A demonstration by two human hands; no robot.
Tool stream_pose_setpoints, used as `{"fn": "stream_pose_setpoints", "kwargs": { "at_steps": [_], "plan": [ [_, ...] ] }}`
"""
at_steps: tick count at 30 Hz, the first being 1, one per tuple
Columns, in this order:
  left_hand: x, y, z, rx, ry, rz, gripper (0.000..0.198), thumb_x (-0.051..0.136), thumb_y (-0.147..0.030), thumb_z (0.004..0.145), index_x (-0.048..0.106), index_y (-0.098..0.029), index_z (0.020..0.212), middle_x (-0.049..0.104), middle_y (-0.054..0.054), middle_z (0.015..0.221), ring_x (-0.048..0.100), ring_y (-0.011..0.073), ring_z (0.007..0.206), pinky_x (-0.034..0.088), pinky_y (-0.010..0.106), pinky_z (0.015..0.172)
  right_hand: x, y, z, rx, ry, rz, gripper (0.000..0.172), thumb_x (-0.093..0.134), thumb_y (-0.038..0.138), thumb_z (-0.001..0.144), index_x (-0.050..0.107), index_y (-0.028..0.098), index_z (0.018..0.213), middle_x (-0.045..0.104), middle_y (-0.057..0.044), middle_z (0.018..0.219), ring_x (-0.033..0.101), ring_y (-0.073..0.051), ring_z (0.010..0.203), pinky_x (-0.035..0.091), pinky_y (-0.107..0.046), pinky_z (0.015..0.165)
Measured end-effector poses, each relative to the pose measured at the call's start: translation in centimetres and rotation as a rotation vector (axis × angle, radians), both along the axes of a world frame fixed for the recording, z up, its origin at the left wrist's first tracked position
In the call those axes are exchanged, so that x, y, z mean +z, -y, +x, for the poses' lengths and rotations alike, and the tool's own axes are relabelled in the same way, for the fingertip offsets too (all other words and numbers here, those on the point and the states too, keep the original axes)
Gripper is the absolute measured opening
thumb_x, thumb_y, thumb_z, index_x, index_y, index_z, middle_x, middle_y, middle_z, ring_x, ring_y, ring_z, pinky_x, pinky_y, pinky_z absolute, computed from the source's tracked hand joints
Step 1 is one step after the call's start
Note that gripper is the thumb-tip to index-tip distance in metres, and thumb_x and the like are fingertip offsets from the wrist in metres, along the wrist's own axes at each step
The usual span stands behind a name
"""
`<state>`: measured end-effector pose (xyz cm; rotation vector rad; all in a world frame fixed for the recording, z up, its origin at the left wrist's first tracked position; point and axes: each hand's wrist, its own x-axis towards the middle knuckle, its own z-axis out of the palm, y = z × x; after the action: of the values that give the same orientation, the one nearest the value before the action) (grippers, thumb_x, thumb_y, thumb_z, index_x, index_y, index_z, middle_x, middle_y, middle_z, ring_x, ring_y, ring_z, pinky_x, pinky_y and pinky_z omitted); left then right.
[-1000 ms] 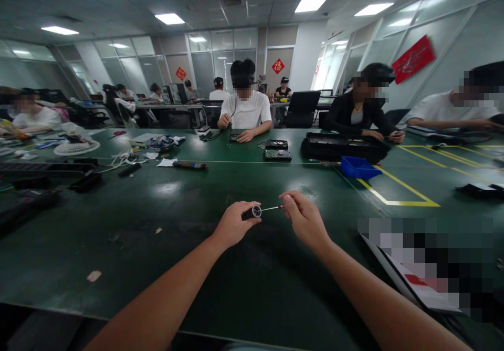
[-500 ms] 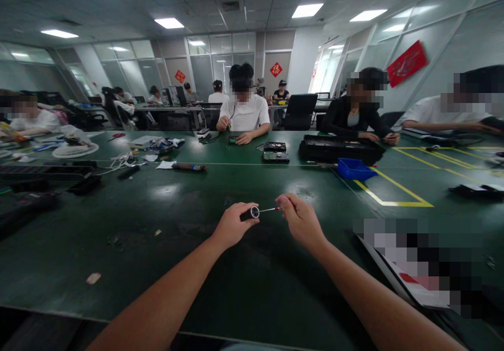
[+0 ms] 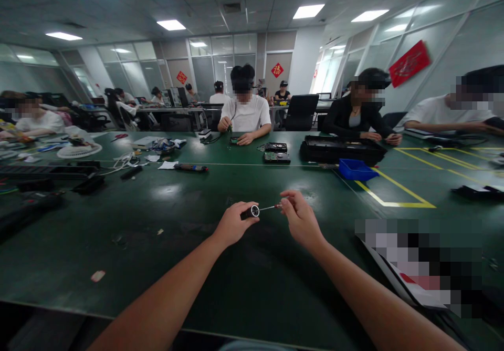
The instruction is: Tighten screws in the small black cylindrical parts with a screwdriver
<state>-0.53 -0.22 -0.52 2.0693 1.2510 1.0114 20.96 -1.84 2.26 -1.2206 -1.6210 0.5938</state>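
Note:
Over the green table, my left hand (image 3: 232, 224) is closed around a short black cylinder (image 3: 251, 212), whose silver-rimmed round end faces me. The inside of that end is too small to make out. Opposite it, my right hand (image 3: 302, 217) pinches the red handle of a thin screwdriver (image 3: 270, 207) between thumb and fingers. The metal shaft points left and its tip is at the cylinder's rim. Whether the tip is in or only against the end, I cannot tell.
Beyond my hands lie a dark pen-like tool (image 3: 191, 167), opened devices with circuit boards (image 3: 276, 157), a blue bin (image 3: 356, 170) and a long black housing (image 3: 342, 150). A white fan grille (image 3: 79, 151) and cables are left. Several people sit around.
The fingers of my right hand have shifted a little on the screwdriver handle, opening slightly. My left hand and the cylinder stay in place. The view has turned very slightly.

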Motion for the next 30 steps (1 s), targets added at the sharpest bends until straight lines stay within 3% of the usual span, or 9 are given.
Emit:
{"fn": "stream_pose_setpoints", "kwargs": {
  "at_steps": [3, 8, 13, 16, 19, 22, 26, 30],
  "plan": [
    [0.07, 0.07, 0.01, -0.005, -0.013, -0.001, 0.04, 0.073, -0.025, 0.083, 0.067, -0.024, 0.122, 0.069, 0.006, 0.116, 0.061, 0.0231, 0.11, 0.045, 0.041, 0.1, 0.07, 0.09, -0.12, 0.03, -0.017, -0.006, 0.029, 0.044, 0.046, 0.098, 0.059, 0.022, 0.102, 0.067, -0.004, 0.083, 0.063, -0.02, 0.076, 0.047, -0.032, 0.068],
    [-0.14, -0.04, 0.04, -0.025, -0.035, 0.029, 0.039, 0.075, -0.023, 0.081, 0.068, -0.024, 0.12, 0.069, 0.004, 0.115, 0.062, 0.0226, 0.108, 0.044, 0.039, 0.098, 0.35, 0.43, -0.26, 0.04, 0.008, -0.011, 0.03, 0.041, 0.044, 0.099, 0.06, 0.022, 0.095, 0.056, 0.001, 0.066, 0.055, -0.017, 0.061, 0.041, -0.029, 0.059],
    [-0.32, -0.18, 0.03, -0.02, -0.038, 0.042, 0.04, 0.074, -0.024, 0.082, 0.067, -0.025, 0.121, 0.069, 0.003, 0.115, 0.062, 0.022, 0.108, 0.044, 0.037, 0.097, 0.35, 0.49, -0.14, 0.071, -0.059, -0.01, 0.018, 0.044, 0.031, 0.095, 0.059, 0.023, 0.099, 0.061, 0.0, 0.074, 0.058, -0.018, 0.068, 0.042, -0.029, 0.061],
    [-0.28, -0.17, 0.02, -0.018, -0.045, 0.05, 0.04, 0.075, -0.024, 0.082, 0.068, -0.026, 0.121, 0.069, 0.003, 0.116, 0.062, 0.0223, 0.108, 0.044, 0.037, 0.098, 0.44, 0.47, -0.1, 0.072, -0.023, -0.013, 0.022, 0.042, 0.036, 0.096, 0.059, 0.023, 0.089, 0.057, 0.001, 0.067, 0.055, -0.017, 0.063, 0.041, -0.029, 0.059],
    [-0.18, -0.09, 0.04, -0.009, -0.061, 0.057, 0.041, 0.075, -0.026, 0.082, 0.067, -0.026, 0.122, 0.07, 0.003, 0.117, 0.061, 0.0231, 0.108, 0.044, 0.038, 0.098, 0.38, 0.47, -0.14, 0.025, 0.01, -0.007, 0.024, 0.041, 0.039, 0.098, 0.06, 0.023, 0.095, 0.058, 0.001, 0.069, 0.055, -0.017, 0.062, 0.041, -0.03, 0.06],
    [-0.02, 0.05, 0.09, -0.003, -0.072, 0.061, 0.041, 0.074, -0.027, 0.083, 0.067, -0.027, 0.124, 0.07, 0.003, 0.115, 0.061, 0.0234, 0.107, 0.044, 0.039, 0.097, 0.24, 0.53, -0.3, -0.002, -0.075, 0.018, 0.018, 0.048, 0.035, 0.095, 0.055, 0.023, 0.107, 0.064, -0.001, 0.08, 0.061, -0.019, 0.071, 0.047, -0.032, 0.066],
    [0.19, 0.17, 0.2, -0.007, -0.08, 0.062, 0.04, 0.074, -0.026, 0.082, 0.068, -0.026, 0.122, 0.07, 0.004, 0.114, 0.061, 0.0239, 0.107, 0.044, 0.039, 0.098, 0.37, 0.61, -0.59, 0.051, -0.198, 0.025, 0.02, 0.054, 0.04, 0.092, 0.058, 0.022, 0.099, 0.068, -0.005, 0.086, 0.065, -0.021, 0.08, 0.051, -0.035, 0.075],
    [0.15, 0.01, 0.25, 0.005, -0.066, 0.054, 0.041, 0.074, -0.026, 0.083, 0.067, -0.026, 0.124, 0.07, 0.004, 0.116, 0.06, 0.024, 0.109, 0.044, 0.039, 0.099, 0.35, 0.45, -0.8, 0.053, -0.275, -0.002, 0.026, 0.053, 0.045, 0.093, 0.062, 0.021, 0.095, 0.068, -0.005, 0.082, 0.065, -0.02, 0.076, 0.053, -0.036, 0.074]
  ]
}}
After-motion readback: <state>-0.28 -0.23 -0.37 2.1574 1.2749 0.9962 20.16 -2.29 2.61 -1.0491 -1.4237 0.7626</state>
